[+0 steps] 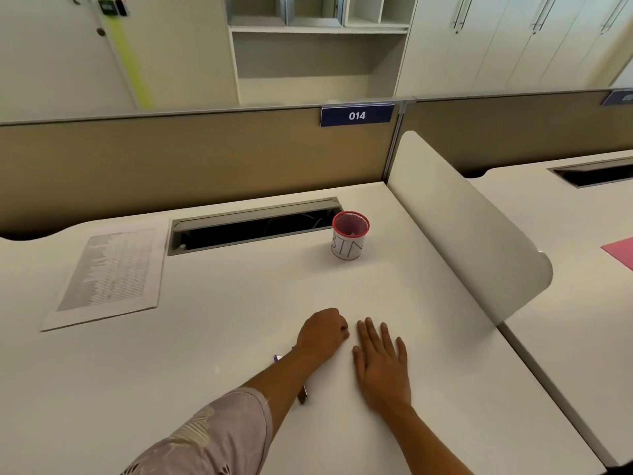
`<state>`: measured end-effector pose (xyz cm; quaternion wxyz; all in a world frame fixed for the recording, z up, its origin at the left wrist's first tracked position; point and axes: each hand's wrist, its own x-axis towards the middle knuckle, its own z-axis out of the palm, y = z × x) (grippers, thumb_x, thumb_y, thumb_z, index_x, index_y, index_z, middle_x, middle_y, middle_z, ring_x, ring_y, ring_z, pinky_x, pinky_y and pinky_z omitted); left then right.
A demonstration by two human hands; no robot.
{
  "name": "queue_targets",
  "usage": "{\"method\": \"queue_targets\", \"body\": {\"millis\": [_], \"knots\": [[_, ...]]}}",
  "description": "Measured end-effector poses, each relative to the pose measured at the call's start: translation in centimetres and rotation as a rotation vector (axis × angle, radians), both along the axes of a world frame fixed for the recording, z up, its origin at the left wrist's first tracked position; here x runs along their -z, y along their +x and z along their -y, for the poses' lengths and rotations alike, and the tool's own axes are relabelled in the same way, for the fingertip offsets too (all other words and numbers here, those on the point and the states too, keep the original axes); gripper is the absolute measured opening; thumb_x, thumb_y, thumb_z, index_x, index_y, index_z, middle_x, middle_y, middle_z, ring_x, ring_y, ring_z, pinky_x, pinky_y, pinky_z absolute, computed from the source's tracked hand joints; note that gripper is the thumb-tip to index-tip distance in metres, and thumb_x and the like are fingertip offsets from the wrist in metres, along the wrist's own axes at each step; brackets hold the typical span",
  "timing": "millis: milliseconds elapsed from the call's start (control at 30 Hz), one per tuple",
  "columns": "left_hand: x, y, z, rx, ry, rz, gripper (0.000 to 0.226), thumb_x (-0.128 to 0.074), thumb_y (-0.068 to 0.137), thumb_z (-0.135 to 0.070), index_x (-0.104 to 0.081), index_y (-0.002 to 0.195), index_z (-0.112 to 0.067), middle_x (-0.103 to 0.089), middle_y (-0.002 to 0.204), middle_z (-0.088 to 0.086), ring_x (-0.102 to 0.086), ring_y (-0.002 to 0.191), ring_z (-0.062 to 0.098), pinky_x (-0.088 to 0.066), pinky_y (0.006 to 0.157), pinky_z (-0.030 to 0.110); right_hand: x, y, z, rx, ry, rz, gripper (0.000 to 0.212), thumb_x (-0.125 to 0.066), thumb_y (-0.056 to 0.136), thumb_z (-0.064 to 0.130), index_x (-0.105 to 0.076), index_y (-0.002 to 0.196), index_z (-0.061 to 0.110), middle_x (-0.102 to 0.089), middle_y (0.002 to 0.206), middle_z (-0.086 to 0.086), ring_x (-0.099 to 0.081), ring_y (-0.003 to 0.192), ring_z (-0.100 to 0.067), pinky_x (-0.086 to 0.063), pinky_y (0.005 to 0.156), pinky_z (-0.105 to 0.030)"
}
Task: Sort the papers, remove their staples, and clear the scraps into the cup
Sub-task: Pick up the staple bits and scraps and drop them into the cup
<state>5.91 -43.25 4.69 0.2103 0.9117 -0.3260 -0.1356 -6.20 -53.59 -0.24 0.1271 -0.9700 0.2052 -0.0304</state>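
Observation:
My left hand (323,332) rests on the white desk (239,303) with its fingers curled under; nothing shows inside them. Just to its right, my right hand (382,359) lies flat on the desk with straight, spread fingers, its fingertips close to the left knuckles. A stack of printed papers (109,274) lies at the far left of the desk. A red mesh cup (349,236) with a white label reading BIN stands upright beyond my hands, near the back. A small dark tool (302,395) with a purple end pokes out from under my left forearm.
A long open cable slot (253,228) runs along the back of the desk, left of the cup. A curved white divider (462,228) borders the desk's right side. A pink sheet (621,253) lies on the neighbouring desk.

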Motion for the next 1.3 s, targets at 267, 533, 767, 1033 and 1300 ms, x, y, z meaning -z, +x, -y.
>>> {"method": "queue_targets", "body": {"millis": [267, 533, 767, 1033, 1300], "knots": [[-0.2, 1.2, 1.7, 0.102, 0.136, 0.005, 0.014, -0.059, 0.084, -0.01, -0.07, 0.091, -0.005, -0.067, 0.093, 0.011, -0.063, 0.081, 0.027, -0.052, 0.074, 0.033, 0.2, 0.0, -0.1, 0.007, -0.029, 0.03, 0.054, -0.019, 0.098, 0.043, -0.013, 0.15, 0.031, -0.014, 0.156, 0.011, -0.007, 0.145, -0.014, 0.0, 0.115, -0.04], [-0.7, 1.6, 2.6, 0.238, 0.295, 0.148, 0.014, -0.055, 0.09, -0.014, -0.06, 0.102, -0.01, -0.059, 0.108, 0.009, -0.061, 0.093, 0.029, -0.045, 0.075, 0.036, 0.2, 0.1, 0.0, 0.009, -0.012, 0.031, 0.054, -0.019, 0.097, 0.044, -0.012, 0.15, 0.032, -0.012, 0.157, 0.011, -0.004, 0.146, -0.013, 0.001, 0.115, -0.041], [0.4, 0.5, 2.0, 0.227, 0.313, 0.266, 0.02, -0.043, 0.096, -0.016, -0.048, 0.113, -0.007, -0.053, 0.114, 0.012, -0.056, 0.096, 0.028, -0.035, 0.068, 0.033, 0.0, 0.0, 0.0, 0.007, 0.01, 0.042, 0.055, -0.019, 0.097, 0.045, -0.012, 0.15, 0.033, -0.012, 0.157, 0.012, -0.003, 0.146, -0.012, 0.001, 0.116, -0.04], [0.5, 0.4, 1.0, 0.202, 0.108, 0.233, 0.012, -0.041, 0.097, -0.019, -0.05, 0.101, -0.011, -0.052, 0.101, 0.008, -0.053, 0.083, 0.026, -0.04, 0.06, 0.035, 0.0, -0.1, 0.0, 0.014, 0.001, 0.058, 0.055, -0.021, 0.096, 0.045, -0.017, 0.149, 0.032, -0.017, 0.157, 0.011, -0.008, 0.146, -0.012, -0.002, 0.116, -0.04], [0.1, -0.5, 1.1, 0.248, 0.199, 0.321, 0.017, -0.043, 0.091, -0.001, -0.053, 0.104, -0.004, -0.053, 0.106, 0.013, -0.053, 0.094, 0.029, -0.043, 0.065, 0.036, 0.0, 0.0, 0.0, 0.014, 0.016, 0.066, 0.055, -0.023, 0.096, 0.046, -0.018, 0.149, 0.031, -0.018, 0.157, 0.01, -0.007, 0.146, -0.012, 0.0, 0.116, -0.039]]}}
